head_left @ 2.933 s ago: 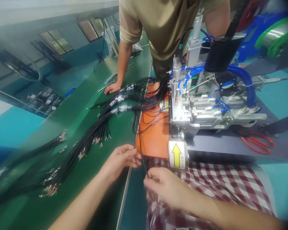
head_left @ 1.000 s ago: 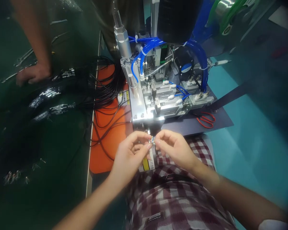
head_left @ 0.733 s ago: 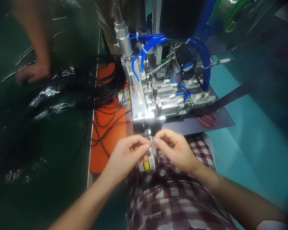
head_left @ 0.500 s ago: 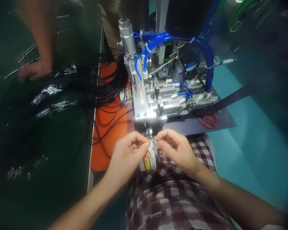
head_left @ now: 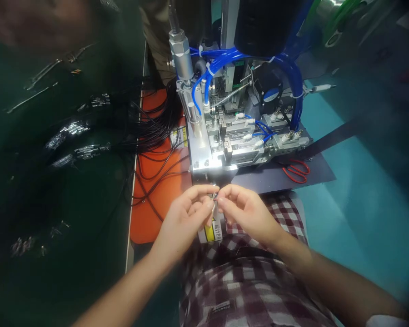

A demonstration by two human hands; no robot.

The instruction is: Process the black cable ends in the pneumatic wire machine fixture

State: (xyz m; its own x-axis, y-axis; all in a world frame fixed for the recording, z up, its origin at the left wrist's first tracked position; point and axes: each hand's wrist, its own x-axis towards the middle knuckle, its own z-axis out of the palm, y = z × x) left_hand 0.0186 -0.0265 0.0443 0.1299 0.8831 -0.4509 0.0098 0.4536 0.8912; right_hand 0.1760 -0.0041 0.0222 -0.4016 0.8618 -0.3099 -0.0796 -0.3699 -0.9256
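Just in front of the machine (head_left: 221,154), my left hand (head_left: 186,215) pinches some thin wires (head_left: 214,196) between thumb and forefinger. My right hand (head_left: 247,209) meets it from the right, its thumb and fingertips closed on the same fine wires. The fingertips of both hands nearly touch, and they partly hide the wires. Below them a white label with a yellow patch (head_left: 209,230) shows between the hands.
Black cables (head_left: 160,122) run over an orange board (head_left: 150,218) from the dark green table (head_left: 88,254) at left. Red-handled scissors (head_left: 296,171) lie on the dark plate at right. Blue air hoses (head_left: 231,52) arch above the machine. A co-worker's blurred hand (head_left: 37,22) is upper left.
My right fingertips have moved slightly left, closer to my left hand, and my left forefinger has straightened. The co-worker's hand has lifted away from the table toward the top left.
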